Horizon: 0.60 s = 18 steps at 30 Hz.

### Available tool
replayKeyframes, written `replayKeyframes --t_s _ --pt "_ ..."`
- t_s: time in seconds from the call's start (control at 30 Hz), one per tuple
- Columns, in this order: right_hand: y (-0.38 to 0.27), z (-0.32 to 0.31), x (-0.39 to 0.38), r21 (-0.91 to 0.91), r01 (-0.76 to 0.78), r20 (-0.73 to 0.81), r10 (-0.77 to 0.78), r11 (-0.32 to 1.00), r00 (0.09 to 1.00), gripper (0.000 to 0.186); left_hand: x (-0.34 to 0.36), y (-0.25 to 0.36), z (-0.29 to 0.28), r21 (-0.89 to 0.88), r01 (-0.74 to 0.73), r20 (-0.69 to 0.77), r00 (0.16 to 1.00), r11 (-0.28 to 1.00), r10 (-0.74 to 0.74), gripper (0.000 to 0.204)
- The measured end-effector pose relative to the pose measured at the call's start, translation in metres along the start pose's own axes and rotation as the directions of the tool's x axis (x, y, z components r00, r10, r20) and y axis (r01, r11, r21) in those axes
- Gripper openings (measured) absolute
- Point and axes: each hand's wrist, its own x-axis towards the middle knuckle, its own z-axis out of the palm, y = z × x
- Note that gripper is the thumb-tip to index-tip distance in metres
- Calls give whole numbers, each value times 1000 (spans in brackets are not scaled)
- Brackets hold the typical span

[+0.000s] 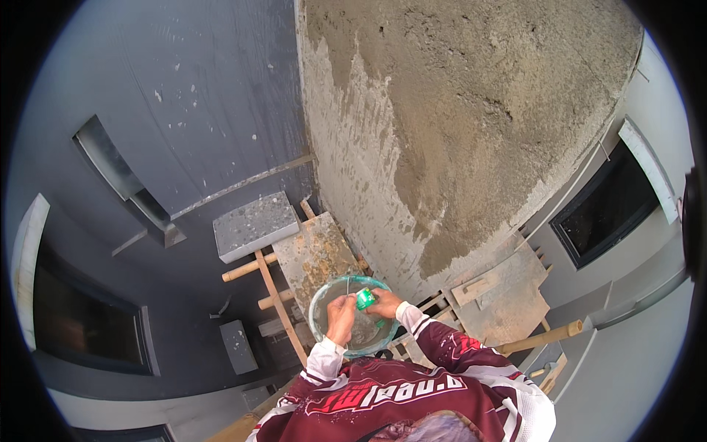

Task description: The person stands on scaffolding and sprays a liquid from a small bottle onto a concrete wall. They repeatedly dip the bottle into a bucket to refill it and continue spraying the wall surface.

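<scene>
One green packet (365,298), probably light and crushable, is pinched by left hand (341,317) and right hand (386,303); best hold: its left and right edges.

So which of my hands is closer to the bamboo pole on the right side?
Right. Your right hand holds the green item, to the left of the bamboo pole and apart from it. Your left hand is farther left, on the other side of that item.
</scene>
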Motion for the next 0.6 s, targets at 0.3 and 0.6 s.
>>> replayKeyframes --t_s 0.3,0.6 --pt "-231 -303 48 453 507 -615 -154 733 773 35 4 -19 -35 38 -38 -84 996 999 41 26" --pt "-126 -142 46 -94 199 -217 -215 976 952 73 -3 8 -43 -34 -129 -129 984 991 123 24"
